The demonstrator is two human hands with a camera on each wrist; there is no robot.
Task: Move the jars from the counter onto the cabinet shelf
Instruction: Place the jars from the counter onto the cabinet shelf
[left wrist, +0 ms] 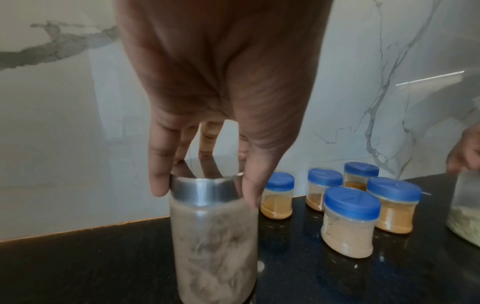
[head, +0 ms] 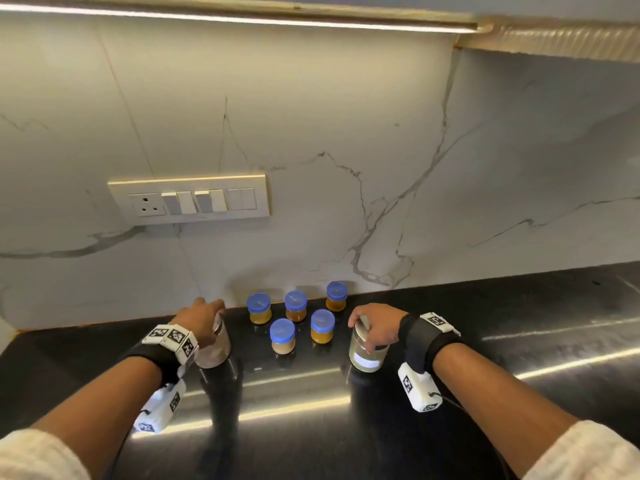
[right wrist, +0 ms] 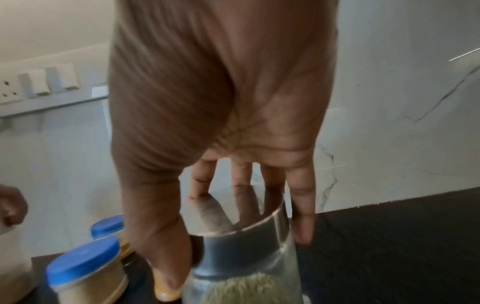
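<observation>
Two tall glass jars with steel lids stand near the back of the black counter point(head: 485, 375). My left hand point(head: 207, 323) grips the left jar point(head: 215, 351) from above, fingers and thumb curled round its lid point(left wrist: 205, 190); the body holds pale brown powder point(left wrist: 213, 246). My right hand point(head: 372, 329) grips the right jar point(head: 367, 355) the same way by its lid point(right wrist: 246, 253); greenish contents point(right wrist: 241, 292) show below. Whether either jar is off the counter I cannot tell. Several small blue-lidded jars point(head: 282, 336) point(left wrist: 350, 222) point(right wrist: 85, 277) stand between my hands.
A white marble backsplash point(head: 346, 133) rises straight behind the jars, with a switch and socket panel point(head: 188, 199) at left. An underside edge with a light strip point(head: 242, 19) runs along the top. The counter stretches to the right and toward me.
</observation>
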